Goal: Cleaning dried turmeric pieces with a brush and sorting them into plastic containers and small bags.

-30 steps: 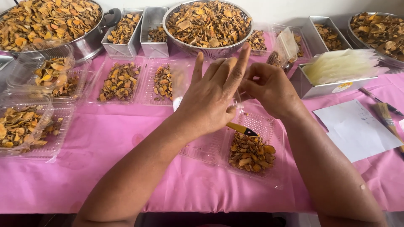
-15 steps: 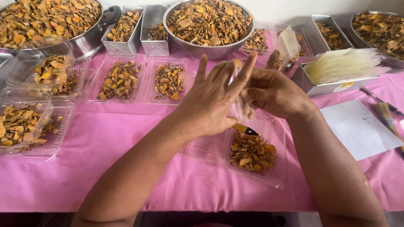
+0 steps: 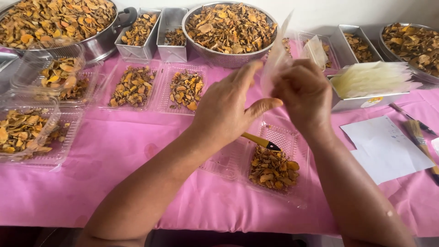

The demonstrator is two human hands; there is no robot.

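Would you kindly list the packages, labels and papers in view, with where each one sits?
Clear plastic bag: held up between both hands.
Open clear clamshell tray: below the hands, holding orange-brown slices.
White paper sheet: right, on the pink cloth.
Round sticker: on the metal tin, right.

Glossy clear plastic bag point(image 3: 277, 55), matt pink cloth point(image 3: 114, 183), shiny metal colander point(image 3: 228, 57)
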